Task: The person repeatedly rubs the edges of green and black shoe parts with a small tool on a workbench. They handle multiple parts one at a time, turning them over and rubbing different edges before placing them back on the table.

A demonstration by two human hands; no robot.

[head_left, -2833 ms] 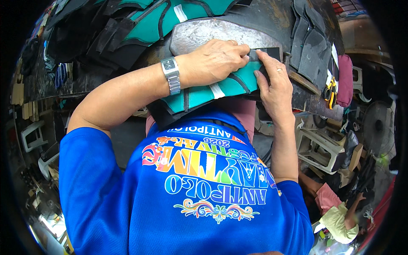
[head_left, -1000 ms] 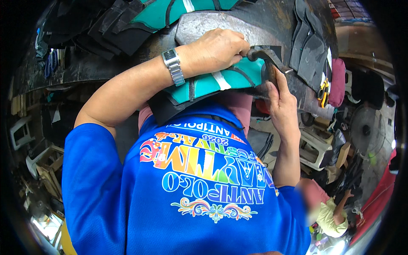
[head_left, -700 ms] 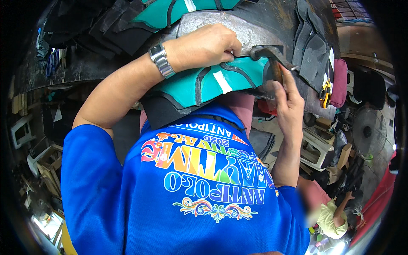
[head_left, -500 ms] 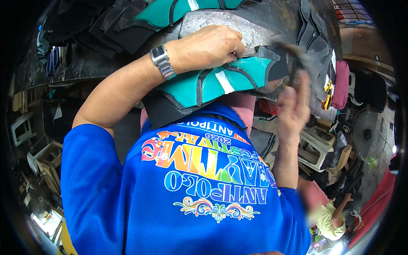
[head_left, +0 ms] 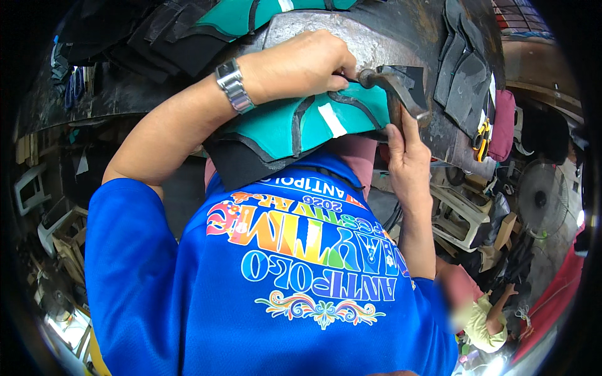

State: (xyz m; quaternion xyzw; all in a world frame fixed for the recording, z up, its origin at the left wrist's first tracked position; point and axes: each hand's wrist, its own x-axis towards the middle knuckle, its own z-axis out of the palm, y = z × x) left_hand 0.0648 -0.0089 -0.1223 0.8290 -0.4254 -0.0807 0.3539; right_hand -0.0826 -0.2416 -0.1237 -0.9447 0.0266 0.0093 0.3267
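Observation:
A teal panel with black strips and a white band (head_left: 269,135), which looks like a shoe-upper piece, lies across the near edge of the work surface. My left hand (head_left: 307,66) is closed at its far edge, thumb and fingers pinching there. In my right hand (head_left: 409,160) is a hammer (head_left: 401,94), its fingers wrapped round the handle. The hammer head is over the panel's right end, with its round face close to the far edge; whether it touches, I cannot tell. Under the work is a worn grey metal slab (head_left: 370,41). My left fingertips are near the hammer face.
Another teal panel (head_left: 235,15) lies beyond, beside black cut pieces (head_left: 182,47). More black pieces (head_left: 461,69) are stacked at the right. A yellow-handled cutting tool (head_left: 481,141) and a maroon pouch (head_left: 503,125) sit at the right edge. A fan (head_left: 542,197) and a person (head_left: 489,323) are farther right.
The hammer, blurred and raised farther right before, has come left and down over the panel's right end. My left hand has shifted slightly up and left, still pinching the edge.

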